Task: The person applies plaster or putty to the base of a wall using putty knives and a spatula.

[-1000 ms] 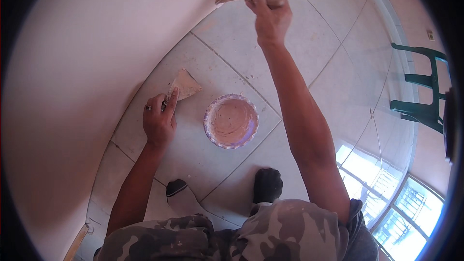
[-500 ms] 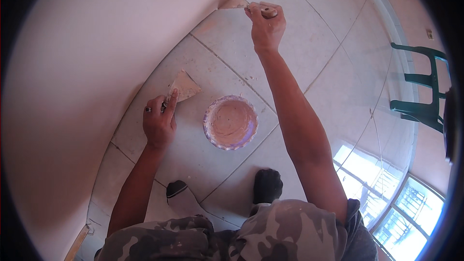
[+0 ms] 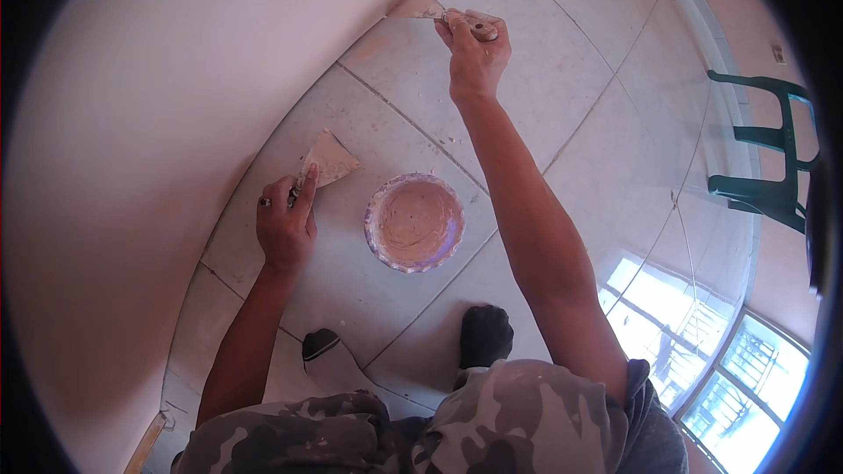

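Note:
My right hand (image 3: 477, 61) is closed round the handle of a putty knife (image 3: 420, 5), whose blade lies against the lower edge of the wall (image 3: 176, 96) on the far side. In my left hand (image 3: 286, 224) is a second putty knife (image 3: 331, 159), its wide blade smeared with pinkish filler and my index finger stretched along it. Between my arms a round tub (image 3: 373, 243) with a scalloped, crusted purple rim stands on the floor. Pinkish filler (image 3: 411, 215) coats its inside. Most of both handles is hidden by my fingers.
Pale floor tiles (image 3: 386, 298) carry small crumbs of filler. My feet in dark-toed socks (image 3: 486, 336) rest just behind the tub. A green plastic chair (image 3: 764, 136) lies or stands at the right, above a window (image 3: 746, 386). A thin cord (image 3: 685, 241) runs over the tiles.
My right hand and its putty knife have shifted slightly left along the foot of the wall. My left hand stays almost where it was, still holding its knife.

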Demonstrator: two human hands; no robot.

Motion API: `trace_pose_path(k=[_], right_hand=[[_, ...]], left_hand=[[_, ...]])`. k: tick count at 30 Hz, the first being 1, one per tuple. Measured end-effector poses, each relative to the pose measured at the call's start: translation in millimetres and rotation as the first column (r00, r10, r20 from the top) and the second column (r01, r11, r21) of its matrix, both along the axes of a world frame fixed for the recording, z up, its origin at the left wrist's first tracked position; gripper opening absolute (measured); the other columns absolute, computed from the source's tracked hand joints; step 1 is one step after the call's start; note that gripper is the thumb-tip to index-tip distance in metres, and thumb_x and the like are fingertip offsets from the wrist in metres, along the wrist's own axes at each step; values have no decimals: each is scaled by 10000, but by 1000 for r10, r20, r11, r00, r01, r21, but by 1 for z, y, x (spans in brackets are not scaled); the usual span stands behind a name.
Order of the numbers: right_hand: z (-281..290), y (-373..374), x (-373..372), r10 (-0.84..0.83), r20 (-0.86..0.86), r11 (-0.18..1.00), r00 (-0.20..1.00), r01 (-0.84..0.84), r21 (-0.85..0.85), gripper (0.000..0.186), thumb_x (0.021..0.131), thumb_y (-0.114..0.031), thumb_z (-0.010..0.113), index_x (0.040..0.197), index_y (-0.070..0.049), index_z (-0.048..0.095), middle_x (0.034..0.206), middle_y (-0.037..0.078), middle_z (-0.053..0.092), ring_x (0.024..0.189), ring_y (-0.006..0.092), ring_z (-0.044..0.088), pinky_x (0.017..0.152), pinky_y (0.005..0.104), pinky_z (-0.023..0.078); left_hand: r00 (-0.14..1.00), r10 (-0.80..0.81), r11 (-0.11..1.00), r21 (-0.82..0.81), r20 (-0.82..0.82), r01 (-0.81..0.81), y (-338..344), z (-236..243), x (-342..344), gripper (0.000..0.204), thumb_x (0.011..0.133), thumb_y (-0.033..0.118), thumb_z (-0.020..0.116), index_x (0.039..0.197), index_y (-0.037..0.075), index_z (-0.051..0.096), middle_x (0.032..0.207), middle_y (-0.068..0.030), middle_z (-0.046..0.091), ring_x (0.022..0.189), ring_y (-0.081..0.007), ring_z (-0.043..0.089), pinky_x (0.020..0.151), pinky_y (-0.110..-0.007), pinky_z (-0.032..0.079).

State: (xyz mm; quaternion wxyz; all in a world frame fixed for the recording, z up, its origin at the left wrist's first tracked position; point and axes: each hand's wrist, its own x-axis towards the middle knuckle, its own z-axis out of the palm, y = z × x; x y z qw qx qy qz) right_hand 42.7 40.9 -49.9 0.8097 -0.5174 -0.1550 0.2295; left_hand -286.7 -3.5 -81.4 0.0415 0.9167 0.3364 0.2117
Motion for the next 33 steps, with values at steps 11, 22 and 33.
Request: trace_pose_path(k=[11, 22, 33], right_hand=[[3, -12, 3, -10, -63, 995, 998, 16, 95, 254, 868, 31, 655, 1028, 12, 458, 1038, 182, 632, 917, 216, 657, 843, 351, 619], [14, -20, 4, 10, -145, 990, 989, 11, 142, 261, 873, 29, 648, 1047, 13, 455, 1050, 189, 628, 938, 221, 652, 858, 354, 616], [38, -54, 38, 98, -237, 944, 967, -15, 330, 257, 907, 8, 612, 1098, 66, 450, 1090, 240, 644, 982, 340, 687, 897, 418, 610]], left_hand=[[1000, 9, 1000, 2, -16, -9, -2, 1, 0, 561, 806, 12, 622, 1344, 172, 635, 1064, -89, 551, 936, -277, 566, 842, -391, 486], [1000, 4, 1000, 21, -12, -4, -1, 6, -1, 597, 784, -1, 631, 1358, 163, 622, 1044, -93, 555, 935, -276, 566, 841, -401, 491], [999, -12, 1000, -9, -36, 12, -4, 4, 3, 607, 799, -37, 590, 1384, 124, 593, 1059, -118, 546, 944, -306, 563, 817, -414, 487]])
